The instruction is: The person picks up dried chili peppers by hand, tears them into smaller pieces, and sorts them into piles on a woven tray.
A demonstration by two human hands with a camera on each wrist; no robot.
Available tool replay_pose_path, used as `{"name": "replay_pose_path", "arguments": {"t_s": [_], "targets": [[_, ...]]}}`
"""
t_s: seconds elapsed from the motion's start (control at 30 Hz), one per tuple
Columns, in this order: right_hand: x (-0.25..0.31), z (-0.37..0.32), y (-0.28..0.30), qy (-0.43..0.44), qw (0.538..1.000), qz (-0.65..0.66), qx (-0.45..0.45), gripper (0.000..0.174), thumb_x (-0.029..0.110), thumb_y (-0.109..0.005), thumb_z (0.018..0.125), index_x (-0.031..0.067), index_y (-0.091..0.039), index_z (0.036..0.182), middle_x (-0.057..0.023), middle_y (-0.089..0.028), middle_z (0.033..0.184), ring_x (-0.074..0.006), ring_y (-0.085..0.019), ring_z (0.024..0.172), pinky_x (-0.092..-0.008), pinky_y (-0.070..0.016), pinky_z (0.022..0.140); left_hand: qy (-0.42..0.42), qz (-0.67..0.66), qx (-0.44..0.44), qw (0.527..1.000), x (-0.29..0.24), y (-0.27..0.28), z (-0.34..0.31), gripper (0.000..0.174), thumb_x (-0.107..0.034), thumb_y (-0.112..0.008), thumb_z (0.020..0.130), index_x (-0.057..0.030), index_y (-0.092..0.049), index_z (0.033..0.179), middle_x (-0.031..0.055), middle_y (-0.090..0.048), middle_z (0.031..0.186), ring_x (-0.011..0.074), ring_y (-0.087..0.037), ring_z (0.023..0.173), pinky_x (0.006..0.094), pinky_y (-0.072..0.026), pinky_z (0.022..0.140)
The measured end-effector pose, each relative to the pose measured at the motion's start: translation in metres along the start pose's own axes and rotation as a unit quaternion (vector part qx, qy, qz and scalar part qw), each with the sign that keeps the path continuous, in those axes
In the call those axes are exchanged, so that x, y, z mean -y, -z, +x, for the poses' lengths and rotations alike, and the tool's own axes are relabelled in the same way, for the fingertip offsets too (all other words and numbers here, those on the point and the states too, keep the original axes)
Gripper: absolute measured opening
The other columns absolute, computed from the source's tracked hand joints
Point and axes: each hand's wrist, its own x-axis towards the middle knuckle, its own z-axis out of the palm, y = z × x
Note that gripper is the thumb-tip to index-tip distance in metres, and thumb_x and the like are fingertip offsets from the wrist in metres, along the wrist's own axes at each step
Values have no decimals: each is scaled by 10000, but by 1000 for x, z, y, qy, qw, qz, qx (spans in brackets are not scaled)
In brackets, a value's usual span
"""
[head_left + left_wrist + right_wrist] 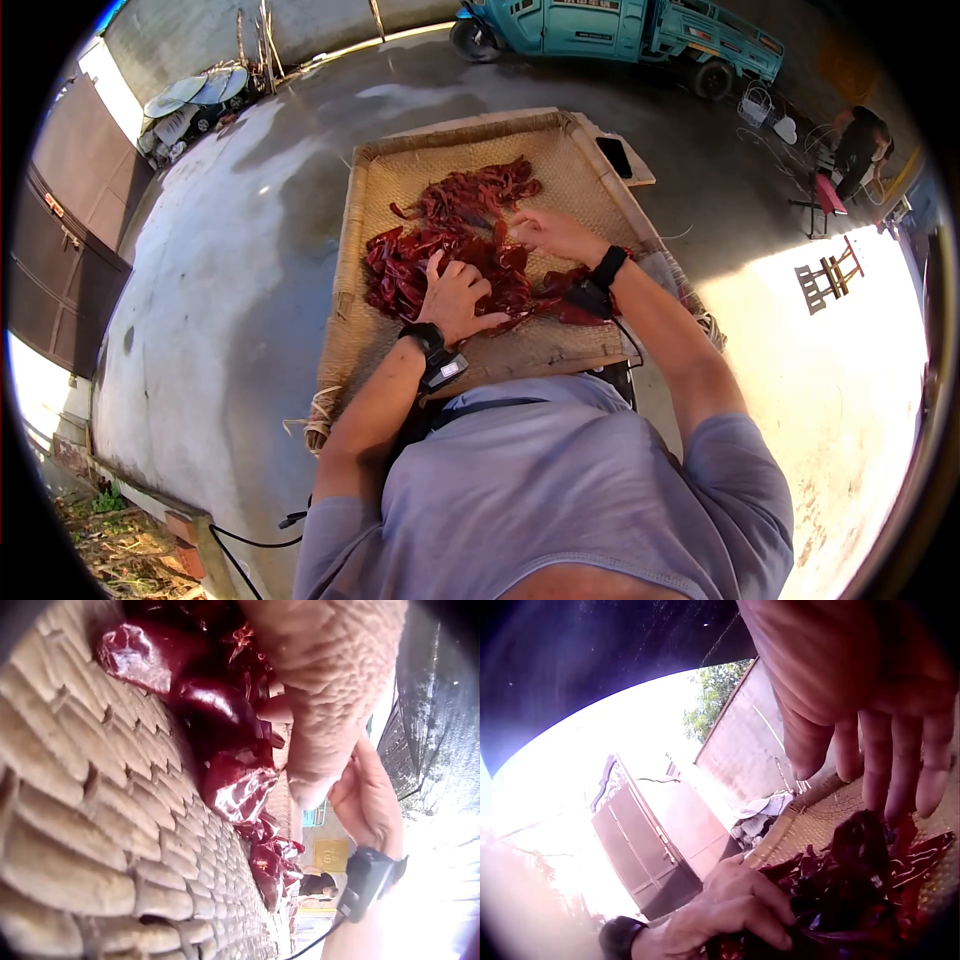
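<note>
A pile of shiny, wrinkled dried red chili peppers (440, 255) lies on a shallow woven tray (345, 320). My left hand (460, 300) rests on the near part of the pile, fingers loosely bent and thumb out to the side. In the left wrist view, glossy chili peppers (240, 780) lie on the weave beside the fingers. My right hand (560, 235) is over the right side of the pile. In the right wrist view, this right hand (870, 742) points its fingers down, tips right at a dark red chili pepper (859, 840).
A phone (614, 157) lies on a board at the tray's far right corner. Beyond stand a teal three-wheeled truck (590, 30), a wire basket (755, 103), and another person (862, 150) beside a pink-topped stool (828, 192). A gate (60, 250) is at the left.
</note>
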Motion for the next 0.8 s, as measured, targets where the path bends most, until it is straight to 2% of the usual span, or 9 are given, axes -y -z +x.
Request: {"name": "replay_pose_path", "arguments": {"t_s": [0.07,0.17,0.3,0.4,0.5,0.6,0.73,0.77,0.8], "targets": [[-6,-1,4,27,999,22,9,411,378,-656,904,47,-638,1148,-109,-699,1039,-267,-666,944,-365,-512,773,-9,8,-1,1000,2,-4,-2,521,-574,-745,747,-92,-660,925,51,-575,1029,257,-474,1153,584,-96,1169],[-37,-15,11,52,965,-253,41,421,345,-681,877,42,-623,1164,-118,-687,1071,-309,-647,978,-441,-489,830,-15,0,5,1000,6,-4,-3,522,-537,-763,720,-94,-615,952,56,-553,1071,266,-452,1181,583,-96,1172],[-37,-32,2,-62,918,-348,179,551,282,-770,748,61,-628,1233,-154,-668,1122,-345,-622,1046,-456,-489,874,3,-5,17,1000,4,-8,-3,412,-417,-738,741,-105,-591,967,53,-552,1064,266,-445,1194,577,-101,1175],[-47,-32,-6,-66,914,-366,163,556,273,-780,729,64,-630,1221,-154,-670,1126,-345,-624,1055,-437,-498,874,13,-17,2,1000,6,-11,-4,369,-373,-721,745,-113,-585,969,51,-556,1065,267,-439,1211,568,-107,1178],[-53,-38,2,-25,949,-266,165,542,262,-771,738,59,-624,1218,-157,-670,1124,-344,-628,1050,-424,-503,873,31,-50,-15,998,9,-15,-6,347,-362,-717,740,-118,-602,960,50,-573,1073,268,-439,1231,554,-106,1188],[-55,-39,10,6,968,-234,92,476,277,-755,718,87,-650,1142,-141,-675,1103,-322,-637,1019,-424,-511,849,36,-63,-19,997,11,-17,-6,353,-365,-716,736,-115,-615,964,50,-583,1081,268,-442,1232,553,-103,1190],[-10,-44,17,-34,989,-144,25,505,286,-701,826,28,-598,1248,-179,-672,1081,-339,-633,1007,-425,-493,855,41,-63,-3,997,11,-15,-5,369,-378,-712,739,-114,-624,982,50,-587,1093,270,-441,1235,555,-104,1188],[-14,-40,15,13,991,-128,39,465,269,-651,880,6,-583,1258,-184,-670,1066,-330,-629,972,-410,-482,846,39,-61,-1,997,11,-15,-5,371,-381,-710,742,-113,-624,984,51,-587,1092,270,-441,1234,556,-104,1187],[-6,-41,14,4,995,-83,61,456,261,-643,891,3,-579,1263,-184,-669,1065,-322,-627,967,-404,-479,843,37,-59,1,998,11,-14,-4,374,-385,-708,744,-112,-625,986,52,-588,1091,271,-441,1233,557,-104,1187]]}}
